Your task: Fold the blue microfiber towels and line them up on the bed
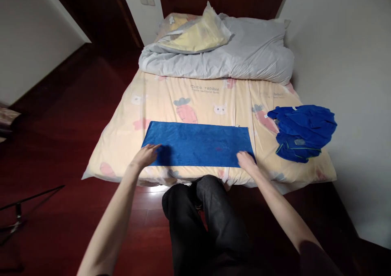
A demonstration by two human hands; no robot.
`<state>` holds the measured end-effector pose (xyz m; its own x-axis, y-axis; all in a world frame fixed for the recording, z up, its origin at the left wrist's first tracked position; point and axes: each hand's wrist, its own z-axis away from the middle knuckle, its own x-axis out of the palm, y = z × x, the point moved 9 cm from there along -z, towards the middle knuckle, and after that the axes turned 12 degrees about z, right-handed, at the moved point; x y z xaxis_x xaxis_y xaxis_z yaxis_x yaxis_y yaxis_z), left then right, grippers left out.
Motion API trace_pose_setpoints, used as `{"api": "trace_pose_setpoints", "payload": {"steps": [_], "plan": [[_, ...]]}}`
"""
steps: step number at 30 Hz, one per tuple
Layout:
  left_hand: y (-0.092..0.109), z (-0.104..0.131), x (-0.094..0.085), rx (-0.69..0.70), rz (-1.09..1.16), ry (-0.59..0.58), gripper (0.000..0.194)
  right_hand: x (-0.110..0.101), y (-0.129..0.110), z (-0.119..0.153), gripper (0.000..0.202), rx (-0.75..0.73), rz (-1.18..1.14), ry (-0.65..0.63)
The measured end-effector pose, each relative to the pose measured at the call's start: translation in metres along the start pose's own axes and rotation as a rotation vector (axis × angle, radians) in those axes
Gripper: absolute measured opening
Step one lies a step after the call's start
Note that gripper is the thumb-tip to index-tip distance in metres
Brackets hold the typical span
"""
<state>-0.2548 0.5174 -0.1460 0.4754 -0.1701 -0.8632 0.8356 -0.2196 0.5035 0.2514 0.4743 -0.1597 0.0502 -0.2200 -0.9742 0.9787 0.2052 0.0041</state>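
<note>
On the bed sheet [165,101] is written "Cute rabbit"; floor [70,154] is dark red. Left hand [148,155] has fingers apart at blue cloth [198,144]; right hand [246,160], I cannot tell.

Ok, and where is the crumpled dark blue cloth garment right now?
In the head view, the crumpled dark blue cloth garment lies at the bed's right edge, right of the flat blue rectangular towel.

Dim light; white glare on the floor [157,189] by the bed's [122,117] near edge; soft shadows on the cloth [198,143].
</note>
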Motion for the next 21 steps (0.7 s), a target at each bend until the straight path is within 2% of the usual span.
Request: {"api": "trace_pose_setpoints", "payload": {"steps": [2,4,6,7,9,12,15,17,21], "plan": [[0.045,-0.025,0.02,0.08,0.005,0.049,0.056,-0.025,-0.074,-0.04,0.052,-0.08,-0.203,0.217],[0.076,-0.041,0.05,0.075,0.025,0.105,0.061,-0.034,-0.149,-0.071,0.064,-0.147,-0.374,0.358],[0.09,-0.045,0.08,0.012,0.056,0.163,0.062,-0.023,-0.21,-0.094,0.064,-0.164,-0.457,0.359],[0.09,-0.043,0.092,-0.024,0.069,0.205,0.062,-0.012,-0.231,-0.102,0.063,-0.145,-0.477,0.331],[0.086,-0.037,0.107,-0.065,0.087,0.279,0.061,0.01,-0.256,-0.108,0.061,-0.131,-0.492,0.287],[0.079,-0.03,0.114,-0.061,0.101,0.316,0.061,0.025,-0.257,-0.105,0.058,-0.155,-0.463,0.288],[0.076,-0.03,0.109,-0.062,0.094,0.33,0.061,0.022,-0.236,-0.097,0.056,-0.21,-0.371,0.289],[0.077,-0.03,0.107,-0.07,0.091,0.333,0.061,0.02,-0.21,-0.092,0.058,-0.19,-0.296,0.274],[0.08,-0.03,0.107,-0.081,0.099,0.322,0.061,0.024,-0.139,-0.076,0.06,-0.069,-0.189,0.26]]}}
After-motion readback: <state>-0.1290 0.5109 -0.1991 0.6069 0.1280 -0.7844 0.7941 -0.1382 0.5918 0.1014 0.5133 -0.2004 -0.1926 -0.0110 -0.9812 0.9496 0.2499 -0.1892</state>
